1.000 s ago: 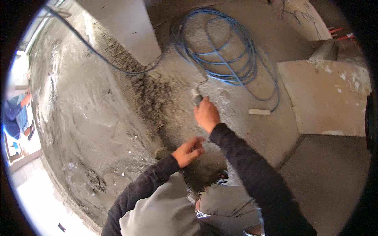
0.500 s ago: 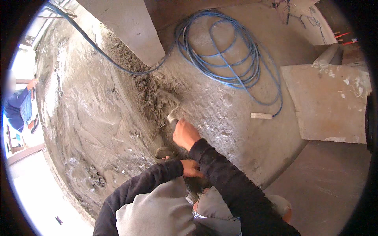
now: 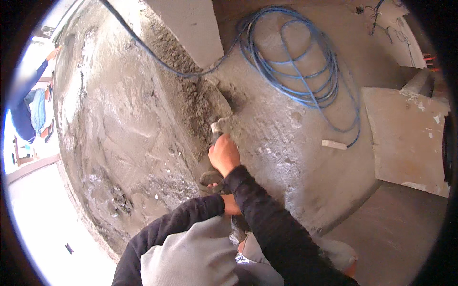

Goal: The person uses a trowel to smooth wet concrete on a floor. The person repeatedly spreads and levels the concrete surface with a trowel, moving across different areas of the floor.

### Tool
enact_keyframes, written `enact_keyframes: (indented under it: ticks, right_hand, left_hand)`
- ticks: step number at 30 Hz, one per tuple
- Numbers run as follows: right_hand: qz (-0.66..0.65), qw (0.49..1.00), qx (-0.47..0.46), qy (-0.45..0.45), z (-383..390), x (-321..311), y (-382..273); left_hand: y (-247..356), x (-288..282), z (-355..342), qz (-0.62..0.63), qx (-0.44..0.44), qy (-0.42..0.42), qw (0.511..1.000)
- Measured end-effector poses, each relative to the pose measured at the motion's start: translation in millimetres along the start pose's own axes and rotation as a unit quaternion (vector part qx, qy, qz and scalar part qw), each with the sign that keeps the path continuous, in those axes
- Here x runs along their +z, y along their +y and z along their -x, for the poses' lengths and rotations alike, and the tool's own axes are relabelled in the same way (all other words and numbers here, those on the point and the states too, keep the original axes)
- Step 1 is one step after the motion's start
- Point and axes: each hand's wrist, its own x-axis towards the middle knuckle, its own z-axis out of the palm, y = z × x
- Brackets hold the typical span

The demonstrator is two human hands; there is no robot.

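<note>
My right hand (image 3: 224, 155) is closed around the dark handle of a trowel (image 3: 217, 127). Its pale neck points away from me, and the mortar-smeared blade blends into the rough mortar ridge (image 3: 193, 102). Below it, my left hand (image 3: 231, 205) reaches in from the left and is partly covered by my right forearm. Fingertips beside a round, mortar-coated thing (image 3: 210, 178) appear curled against it; its kind cannot be made out. Wet grey mortar (image 3: 126, 128) spreads over the surface left of both hands.
A coiled blue hose (image 3: 305, 78) lies at the far right, ending near a pale block (image 3: 334, 144). A pale pillar (image 3: 191, 31) stands at the back. On the right is a stained board (image 3: 405, 138). Another person (image 3: 28, 109) works at the far left.
The view has shifted, so the surroundings sit further right and lower. The trowel has advanced toward the mortar ridge, and more of its blade edge shows. Another person's arm now reaches higher.
</note>
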Motion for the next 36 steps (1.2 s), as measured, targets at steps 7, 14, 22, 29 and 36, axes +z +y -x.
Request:
enact_keyframes:
  ticks: [7, 14, 22, 29, 36]
  right_hand:
    - [-0.116, 0.976, -0.093, -0.158, 45.2, 38.3, -59.1]
    - [-0.119, 0.992, -0.037, -0.027, 17.5, 19.6, -41.4]
    - [-0.081, 0.983, -0.041, -0.158, 55.2, 44.5, -60.3]
    - [-0.09, 0.993, -0.025, -0.066, 21.1, 27.4, -46.9]
    - [-0.096, 0.985, -0.081, -0.116, 25.1, 22.6, -48.5]
  left_hand:
    - [-6.5, 8.0, 14.7, 0.019, -0.011, 0.011, 1.0]
    - [-8.3, 20.6, 18.8, 0.041, -0.015, 0.021, 0.999]
    - [-7.9, 23.1, 26.8, 0.061, -0.028, 0.045, 0.997]
    - [-8.9, 29.9, 23.7, 0.078, -0.026, 0.053, 0.995]
    - [-26.7, 41.3, 25.6, 0.1, -0.012, 0.092, 0.991]
